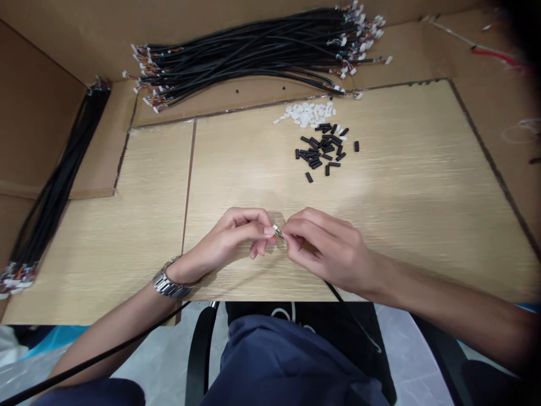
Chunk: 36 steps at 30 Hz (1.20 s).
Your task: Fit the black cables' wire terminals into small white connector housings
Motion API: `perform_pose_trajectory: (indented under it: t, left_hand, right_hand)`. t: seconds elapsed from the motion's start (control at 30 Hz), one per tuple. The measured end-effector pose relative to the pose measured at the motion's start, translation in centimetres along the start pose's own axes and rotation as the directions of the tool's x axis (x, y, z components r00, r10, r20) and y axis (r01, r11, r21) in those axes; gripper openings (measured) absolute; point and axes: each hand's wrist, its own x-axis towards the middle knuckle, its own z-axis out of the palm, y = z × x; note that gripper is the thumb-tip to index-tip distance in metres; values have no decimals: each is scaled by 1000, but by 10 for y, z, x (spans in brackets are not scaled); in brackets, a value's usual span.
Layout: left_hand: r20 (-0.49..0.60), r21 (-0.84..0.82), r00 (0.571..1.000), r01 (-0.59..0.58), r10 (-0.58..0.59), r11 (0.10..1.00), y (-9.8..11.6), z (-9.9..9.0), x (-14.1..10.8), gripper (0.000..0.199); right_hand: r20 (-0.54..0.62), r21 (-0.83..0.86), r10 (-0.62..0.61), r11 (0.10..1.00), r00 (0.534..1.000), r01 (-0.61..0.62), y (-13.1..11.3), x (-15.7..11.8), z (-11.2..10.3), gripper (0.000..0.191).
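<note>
Above the front part of the table, my left hand (247,232) pinches a small white connector (276,228) between thumb and forefinger. Thin coloured wires (279,233) run from the connector to my right hand (323,242), whose fingertips are closed on them. A black cable (336,291) comes out below my right hand and hangs over the table's front edge. Another stretch of black cable (105,351) crosses my left forearm; whether it is the same cable I cannot tell. A metal watch (172,280) is on my left wrist.
Black tubes (323,148) lie in a loose pile beyond my hands, with white connector housings (310,114) behind them. A large bundle of black cables (253,51) stretches along the back. A second cable bundle (59,180) lies at the left. Cardboard walls (38,107) border the table (401,186).
</note>
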Motion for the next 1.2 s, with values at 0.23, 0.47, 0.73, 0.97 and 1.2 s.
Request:
perform_pose_trajectory:
  t: [0.23,0.47,0.73,0.97,1.2]
  left_hand:
    - [6,-4,1000,-5,5,1000,0,0,0,16]
    - [21,57,1000,17,-18,998,2,1,0,17]
    - [49,103,999,-6,0,995,-2,-2,-1,17]
    - [-11,71,994,-105,106,992,-6,-1,-1,18]
    - [-2,83,995,-99,99,992,-4,-2,-1,19]
  right_hand:
    - [15,10,10,1000,1000,-10,0,0,0,11]
    - [27,35,12,999,1000,-13,-1,1,0,10]
    - [0,179,63,982,998,-62,1,3,4,11]
    - [221,711,596,443,772,-545,1,14,3,16]
    - [380,691,521,389,764,-609,0,15,-1,15]
